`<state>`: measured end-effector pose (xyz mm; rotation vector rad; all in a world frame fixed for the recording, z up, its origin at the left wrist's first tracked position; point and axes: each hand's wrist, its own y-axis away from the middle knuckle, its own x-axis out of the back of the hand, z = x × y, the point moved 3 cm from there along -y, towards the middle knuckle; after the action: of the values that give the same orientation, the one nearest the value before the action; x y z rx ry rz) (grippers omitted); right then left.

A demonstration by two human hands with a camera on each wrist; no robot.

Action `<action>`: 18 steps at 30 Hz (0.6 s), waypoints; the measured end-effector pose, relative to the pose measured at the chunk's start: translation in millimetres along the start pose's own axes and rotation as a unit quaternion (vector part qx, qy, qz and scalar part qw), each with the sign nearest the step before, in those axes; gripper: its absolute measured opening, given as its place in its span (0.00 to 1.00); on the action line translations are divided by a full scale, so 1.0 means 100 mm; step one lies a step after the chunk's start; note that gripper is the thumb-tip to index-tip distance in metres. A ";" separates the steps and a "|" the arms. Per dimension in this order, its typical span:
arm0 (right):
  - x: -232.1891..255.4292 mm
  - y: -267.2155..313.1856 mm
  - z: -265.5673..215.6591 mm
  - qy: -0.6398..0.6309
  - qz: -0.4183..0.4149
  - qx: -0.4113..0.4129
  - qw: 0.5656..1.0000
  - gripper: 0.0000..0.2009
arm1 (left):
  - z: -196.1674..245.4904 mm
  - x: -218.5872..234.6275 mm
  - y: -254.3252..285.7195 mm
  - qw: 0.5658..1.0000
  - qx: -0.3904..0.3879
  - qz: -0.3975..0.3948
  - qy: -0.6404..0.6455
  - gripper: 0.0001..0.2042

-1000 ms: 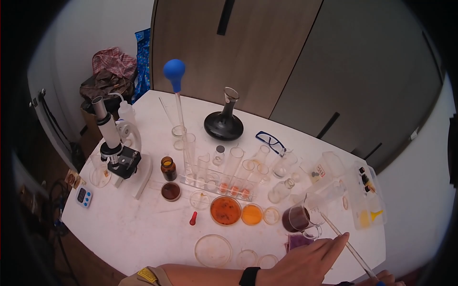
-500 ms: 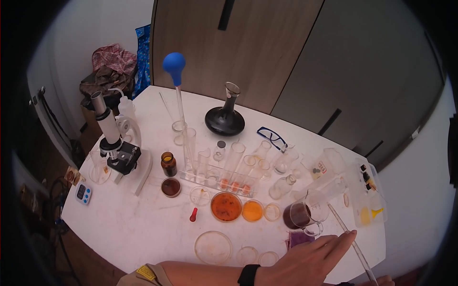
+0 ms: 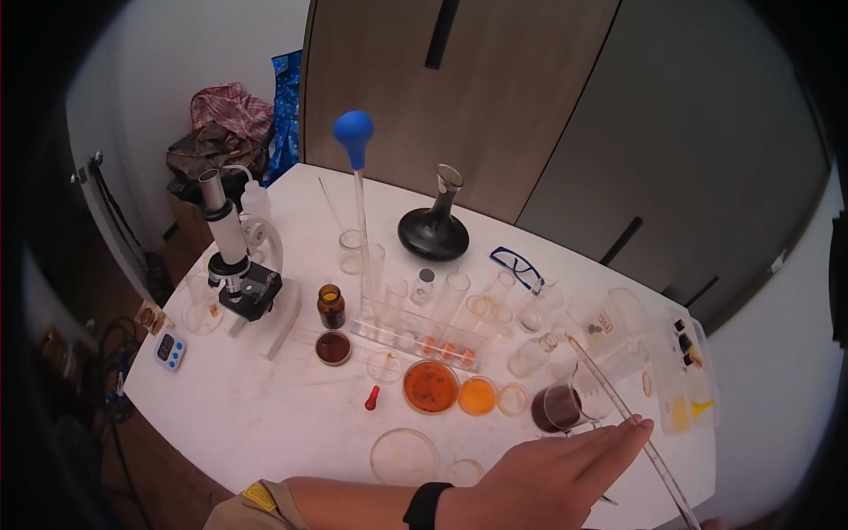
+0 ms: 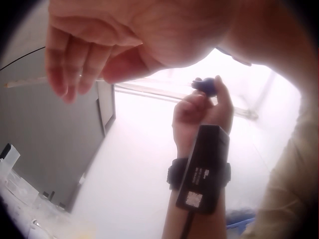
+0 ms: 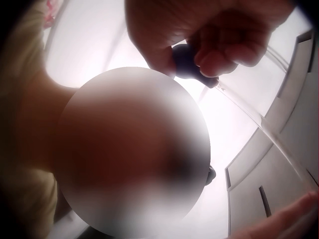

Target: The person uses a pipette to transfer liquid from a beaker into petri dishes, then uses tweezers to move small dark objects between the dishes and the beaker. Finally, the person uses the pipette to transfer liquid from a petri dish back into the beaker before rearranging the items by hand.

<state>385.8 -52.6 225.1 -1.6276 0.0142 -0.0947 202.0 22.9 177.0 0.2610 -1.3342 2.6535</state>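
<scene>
My left hand pinches a long glass pipette between thumb and fingertips partway along it. The pipette slants up to the left, its tip overlapping the small glass flask in the head view. My right hand grips the dark blue rubber bulb at the pipette's other end; the left wrist view shows this bulb between thumb and fingers too. In the head view only a sliver of the right hand shows at the bottom edge. Below the pipette stands a glass beaker with dark brownish-red liquid, partly behind the left hand.
Across the white table stand a microscope, a test tube rack and a decanter of black liquid. Petri dishes with orange contents lie in front. A clear plastic box sits at the right edge.
The pipette tip has risen from beside the beaker and swung left toward the flasks. The left hand stays on the pipette. The head view has shifted slightly.
</scene>
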 end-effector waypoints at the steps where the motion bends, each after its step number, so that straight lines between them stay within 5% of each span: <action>1: -0.03 0.01 0.04 0.020 0.038 0.002 0.999 0.27 | -0.06 -0.01 0.07 0.997 0.030 -0.066 0.012 0.33; 2: -0.01 0.02 0.08 0.018 0.040 0.002 0.999 0.27 | -0.10 -0.01 0.13 0.989 0.060 -0.131 0.024 0.36; 6: -0.02 0.05 0.30 -0.015 -0.012 -0.033 0.999 0.32 | -0.08 0.17 0.23 0.993 0.067 -0.090 -0.040 0.32; 8: -0.06 0.04 0.37 -0.007 -0.046 -0.082 0.996 0.35 | -0.18 0.18 0.34 0.982 0.150 -0.099 0.051 0.35; 12: -0.23 0.04 0.45 0.114 0.028 -0.150 0.982 0.35 | -0.27 0.13 0.49 0.975 0.172 -0.078 0.113 0.38; 14: -0.29 0.00 0.44 0.130 0.021 -0.170 0.977 0.35 | -0.33 0.08 0.55 0.920 0.261 -0.062 0.286 0.40; 18: -0.38 0.01 0.47 0.148 0.003 -0.217 0.965 0.36 | -0.37 -0.01 0.64 0.853 0.311 0.004 0.420 0.40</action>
<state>351.3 -3.5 220.0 -2.0372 0.2876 -0.3511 185.5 14.9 104.8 -0.7576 -0.1950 2.5713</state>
